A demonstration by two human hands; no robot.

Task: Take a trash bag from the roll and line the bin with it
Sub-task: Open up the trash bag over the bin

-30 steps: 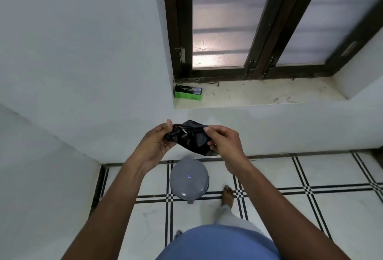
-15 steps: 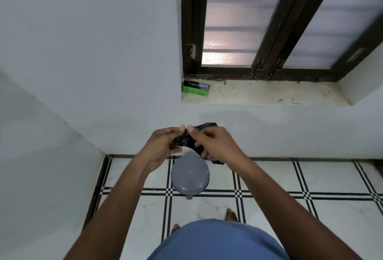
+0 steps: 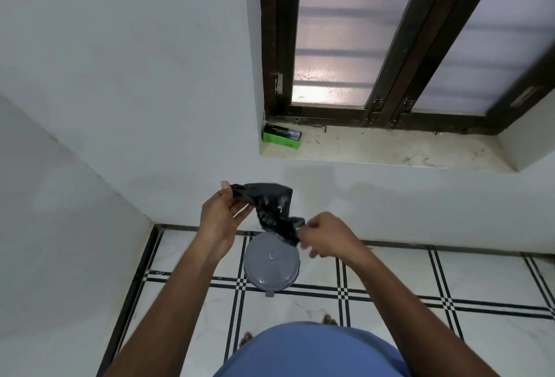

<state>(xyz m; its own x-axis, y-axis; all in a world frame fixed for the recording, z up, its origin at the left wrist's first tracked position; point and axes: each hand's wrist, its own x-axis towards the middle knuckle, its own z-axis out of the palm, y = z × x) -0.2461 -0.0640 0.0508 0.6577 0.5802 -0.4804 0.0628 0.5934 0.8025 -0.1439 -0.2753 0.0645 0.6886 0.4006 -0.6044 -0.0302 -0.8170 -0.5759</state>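
A: Bag?
B: Black trash bag [image 3: 271, 210], crumpled, held in the air above the grey bin [image 3: 271, 265]. Left hand [image 3: 217, 216] pinches its upper end; right hand [image 3: 329, 237] grips the lower end, fingers curled.
A: Bin?
B: On the tiled floor [image 3: 390, 280], lid closed (green box [image 3: 280, 136] on the window sill [image 3: 390, 151]).
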